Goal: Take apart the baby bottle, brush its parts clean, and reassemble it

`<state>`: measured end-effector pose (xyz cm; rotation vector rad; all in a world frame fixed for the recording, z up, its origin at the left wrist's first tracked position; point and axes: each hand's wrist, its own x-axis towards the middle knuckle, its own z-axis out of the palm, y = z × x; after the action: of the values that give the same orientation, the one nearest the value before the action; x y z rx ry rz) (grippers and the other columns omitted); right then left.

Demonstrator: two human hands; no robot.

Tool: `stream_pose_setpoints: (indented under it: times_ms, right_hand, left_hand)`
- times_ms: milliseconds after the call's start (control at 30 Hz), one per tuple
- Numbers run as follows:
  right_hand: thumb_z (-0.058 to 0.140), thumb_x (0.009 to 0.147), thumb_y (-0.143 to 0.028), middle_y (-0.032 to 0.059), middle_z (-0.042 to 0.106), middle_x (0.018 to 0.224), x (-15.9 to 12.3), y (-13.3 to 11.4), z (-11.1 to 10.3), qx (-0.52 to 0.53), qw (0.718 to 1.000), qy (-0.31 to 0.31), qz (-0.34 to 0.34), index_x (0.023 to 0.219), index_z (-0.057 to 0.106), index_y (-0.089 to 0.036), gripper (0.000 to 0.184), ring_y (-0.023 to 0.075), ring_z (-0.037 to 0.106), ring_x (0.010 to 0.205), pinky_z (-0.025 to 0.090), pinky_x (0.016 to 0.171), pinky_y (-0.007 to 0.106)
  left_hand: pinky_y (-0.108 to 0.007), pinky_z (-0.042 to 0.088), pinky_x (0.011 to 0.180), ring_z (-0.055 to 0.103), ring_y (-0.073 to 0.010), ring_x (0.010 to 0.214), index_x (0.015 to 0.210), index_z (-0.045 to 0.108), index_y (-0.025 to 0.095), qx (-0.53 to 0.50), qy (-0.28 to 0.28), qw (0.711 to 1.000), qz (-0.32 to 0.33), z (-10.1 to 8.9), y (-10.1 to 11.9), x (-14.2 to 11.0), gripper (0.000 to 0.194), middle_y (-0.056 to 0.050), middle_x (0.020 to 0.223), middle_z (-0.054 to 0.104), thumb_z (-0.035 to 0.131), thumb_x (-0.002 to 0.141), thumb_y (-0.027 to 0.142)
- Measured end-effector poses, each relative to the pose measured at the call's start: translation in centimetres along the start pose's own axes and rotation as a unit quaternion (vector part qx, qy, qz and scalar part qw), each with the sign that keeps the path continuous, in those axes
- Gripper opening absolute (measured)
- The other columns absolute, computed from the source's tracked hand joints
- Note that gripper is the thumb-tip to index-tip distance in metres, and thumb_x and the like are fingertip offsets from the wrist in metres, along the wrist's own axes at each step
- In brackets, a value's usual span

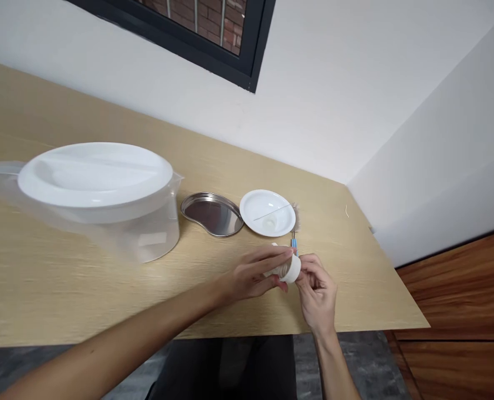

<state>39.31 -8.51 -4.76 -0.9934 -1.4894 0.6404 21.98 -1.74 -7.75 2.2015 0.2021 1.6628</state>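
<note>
Holding the small white container (pixel 289 270) roughly sideways between both hands, over the near part of the bench (pixel 30 289), just in front of the blue-handled brush (pixel 294 244). Clamping its body with the left hand (pixel 259 272), fingers above and thumb below; pinching the ring-like end with the fingertips of the right hand (pixel 317 283). Can make out ridges beside the ring, possibly a thread, but cannot tell from this view how firmly seated or how full. For good control, hold the body still with the left hand and leave any fine turning to the right fingertips, in short strokes, with the ring in line with the body. Avoid hard squeezing, likely to distort a thin wall and bind the ridges. Rest both forearms low for steadiness, and work over the bench rather than past its front edge, to catch anything slipping loose. Mind the elbow room: brush close beyond the fingers, white bowl (pixel 263 200) behind with a thin rod (pixel 272 212) lying across it and a clear round piece (pixel 269 223) inside, steel tray (pixel 207 211) just left of the bowl, lidded pitcher (pixel 99 183) farther left, near the left arm. Lift clear of the brush before shifting grip.
</note>
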Motion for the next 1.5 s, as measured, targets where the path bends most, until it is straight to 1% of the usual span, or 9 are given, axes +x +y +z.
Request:
stream_pose_setpoints:
  times_ms: [200, 467, 600, 800, 933, 1133, 1267, 1367, 1500]
  right_hand:
    - [0.074, 0.087, -0.025, 0.0064, 0.073, 0.099, -0.4, -0.4, -0.7, 0.023, 0.993, 0.038, 0.107, 0.11, 0.072, -0.023, 0.023, 0.015, 0.07, 0.082, 0.056, 0.072, 0.024]
    - [0.076, 0.082, -0.022, 0.0045, 0.072, 0.088, -0.8, 1.3, -0.7, 0.026, 0.994, 0.102, 0.04, 0.091, 0.074, -0.02, 0.009, 0.0145, 0.069, 0.08, 0.055, 0.072, 0.023]
    - [0.071, 0.087, -0.025, 0.0059, 0.066, 0.095, -0.7, 2.6, 0.6, 0.049, 0.994, 0.09, 0.033, 0.092, 0.074, -0.019, 0.008, 0.0165, 0.063, 0.09, 0.052, 0.077, 0.026]
    - [0.072, 0.087, -0.025, 0.007, 0.063, 0.096, 0.1, 2.6, 1.9, 0.055, 0.993, 0.098, 0.04, 0.095, 0.075, -0.019, 0.011, 0.0175, 0.061, 0.089, 0.05, 0.076, 0.027]
    - [0.071, 0.088, -0.022, 0.0058, 0.064, 0.099, 0.4, 2.5, 1.4, 0.104, 0.992, 0.063, 0.046, 0.095, 0.075, -0.021, 0.009, 0.0162, 0.061, 0.092, 0.049, 0.078, 0.026]
    - [0.063, 0.095, -0.033, 0.0103, 0.07, 0.112, -1.2, 0.7, -0.1, 0.14, 0.979, -0.006, 0.145, 0.122, 0.068, -0.021, 0.03, 0.0216, 0.067, 0.1, 0.053, 0.092, 0.036]
    - [0.063, 0.094, -0.041, 0.0131, 0.065, 0.124, -2.1, -0.9, 0.7, 0.027, 0.989, 0.021, 0.146, 0.137, 0.059, -0.019, 0.048, 0.026, 0.063, 0.113, 0.052, 0.098, 0.04]
    - [0.06, 0.095, -0.046, 0.0128, 0.059, 0.127, -1.9, -1.6, 1.7, -0.09, 0.986, 0.055, 0.13, 0.138, 0.06, -0.021, 0.05, 0.0244, 0.058, 0.119, 0.053, 0.095, 0.036]
    - [0.06, 0.095, -0.047, 0.0088, 0.058, 0.105, -1.0, -2.1, 2.0, -0.11, 0.983, 0.07, 0.131, 0.14, 0.058, -0.024, 0.051, 0.0174, 0.062, 0.091, 0.057, 0.071, 0.028]
  left_hand:
    - [-0.033, 0.059, 0.095, 0.068, -0.0223, 0.113, 0.143, 0.05, 0.024, 0.013, 0.048, 0.999, 0.008, 0.4, -0.6, 0.4, 0.058, -0.015, 0.127, 0.067, 0.071, 0.089, 0.019]
    - [-0.03, 0.06, 0.09, 0.071, -0.021, 0.103, 0.138, 0.057, 0.023, -0.022, 0.065, 0.998, -0.002, 1.4, 0.1, 0.5, 0.06, -0.012, 0.117, 0.07, 0.079, 0.082, 0.025]
    - [-0.029, 0.06, 0.089, 0.071, -0.0207, 0.103, 0.136, 0.058, 0.023, -0.028, 0.068, 0.997, -0.017, 1.1, -0.2, 0.5, 0.057, -0.013, 0.116, 0.071, 0.078, 0.083, 0.026]
    - [-0.031, 0.059, 0.091, 0.071, -0.0215, 0.107, 0.133, 0.061, 0.023, -0.027, 0.069, 0.997, -0.021, 0.0, 0.0, 1.0, 0.05, -0.014, 0.117, 0.072, 0.076, 0.086, 0.029]
    - [-0.031, 0.059, 0.09, 0.072, -0.0221, 0.105, 0.131, 0.062, 0.022, -0.015, 0.07, 0.997, -0.029, -0.1, 0.0, 1.1, 0.051, -0.013, 0.113, 0.074, 0.078, 0.084, 0.031]
    - [-0.031, 0.058, 0.096, 0.068, -0.0216, 0.115, 0.125, 0.062, 0.025, -0.022, 0.055, 0.997, -0.046, 0.0, -0.4, 0.8, 0.04, -0.01, 0.125, 0.071, 0.074, 0.087, 0.019]
    - [-0.034, 0.057, 0.098, 0.069, -0.0224, 0.112, 0.132, 0.056, 0.023, -0.008, 0.0, 0.998, -0.061, 0.4, 0.0, 0.6, 0.046, -0.01, 0.123, 0.071, 0.072, 0.088, 0.022]
    - [-0.035, 0.059, 0.095, 0.07, -0.0223, 0.106, 0.127, 0.059, 0.02, 0.008, 0.003, 0.998, -0.06, 0.7, 0.2, 0.6, 0.04, -0.01, 0.115, 0.073, 0.071, 0.089, 0.022]
    - [-0.031, 0.061, 0.093, 0.071, -0.0204, 0.107, 0.124, 0.062, 0.019, 0.01, 0.034, 0.999, -0.026, 0.3, 0.1, 1.0, 0.041, -0.011, 0.114, 0.073, 0.076, 0.085, 0.02]
